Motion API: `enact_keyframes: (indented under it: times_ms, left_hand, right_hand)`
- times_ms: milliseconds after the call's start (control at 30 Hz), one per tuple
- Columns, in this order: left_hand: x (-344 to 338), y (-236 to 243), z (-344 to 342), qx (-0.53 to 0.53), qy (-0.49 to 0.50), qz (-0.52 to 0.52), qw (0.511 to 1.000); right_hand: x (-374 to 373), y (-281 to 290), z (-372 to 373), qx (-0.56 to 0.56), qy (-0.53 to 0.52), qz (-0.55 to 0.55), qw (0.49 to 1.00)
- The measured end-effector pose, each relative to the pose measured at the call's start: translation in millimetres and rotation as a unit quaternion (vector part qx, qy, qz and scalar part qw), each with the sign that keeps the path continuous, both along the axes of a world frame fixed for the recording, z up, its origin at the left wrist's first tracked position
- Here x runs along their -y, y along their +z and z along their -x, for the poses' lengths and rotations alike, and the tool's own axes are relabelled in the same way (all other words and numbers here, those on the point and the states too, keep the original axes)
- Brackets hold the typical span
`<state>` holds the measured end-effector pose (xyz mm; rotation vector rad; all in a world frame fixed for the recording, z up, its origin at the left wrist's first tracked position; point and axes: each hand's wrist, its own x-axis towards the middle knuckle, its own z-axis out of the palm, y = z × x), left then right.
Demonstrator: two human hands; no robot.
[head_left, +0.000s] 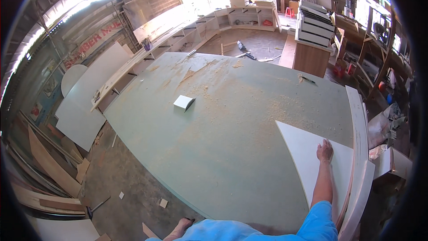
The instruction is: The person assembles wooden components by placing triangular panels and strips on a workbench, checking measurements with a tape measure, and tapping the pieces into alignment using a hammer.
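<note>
Your right hand: laid palm-down on a white board, open, clamped on nothing. White board: flat on the green table, right side, beside long pale strips. Your left hand: low, near the table's edge; grip cannot be told. Also on the table: small white block, sawdust.
</note>
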<state>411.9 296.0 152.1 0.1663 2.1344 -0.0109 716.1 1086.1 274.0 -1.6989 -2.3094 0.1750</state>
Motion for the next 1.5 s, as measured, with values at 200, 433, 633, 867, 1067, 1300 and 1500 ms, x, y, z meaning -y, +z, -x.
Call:
enact_keyframes:
  times_ms: [200,433,633,867,1067,1300,1500]
  left_hand:
    - [-9.3,-3.9,-0.1,-0.011,-0.023,-0.010,1.000]
    - [-22.6,13.7,11.6,-0.038,0.006,0.006,0.999]
    - [-27.1,18.9,24.4,-0.005,-0.214,-0.024,0.977]
    - [-7.9,-0.4,28.6,0.011,-0.124,-0.056,0.991]
    - [-1.9,-1.2,31.0,0.013,-0.159,-0.058,0.986]
    - [1.9,-5.5,38.5,0.009,-0.194,-0.071,0.978]
    - [7.6,-5.4,44.3,0.004,-0.204,-0.080,0.976]
  right_hand:
    - [-15.2,19.4,-4.7,0.059,-0.019,0.042,0.997]
    - [-18.1,23.9,-10.2,0.073,-0.019,0.074,0.994]
    - [4.0,-7.7,-25.2,0.060,0.005,-0.029,0.998]
    - [89.7,-12.9,-57.6,0.054,-0.001,-0.035,0.998]
    - [170.4,-10.0,-80.4,0.038,-0.008,-0.055,0.998]
    - [247.3,-6.1,-107.5,0.032,-0.008,-0.018,0.999]
    - [278.3,-1.0,-115.5,0.047,0.000,-0.014,0.999]
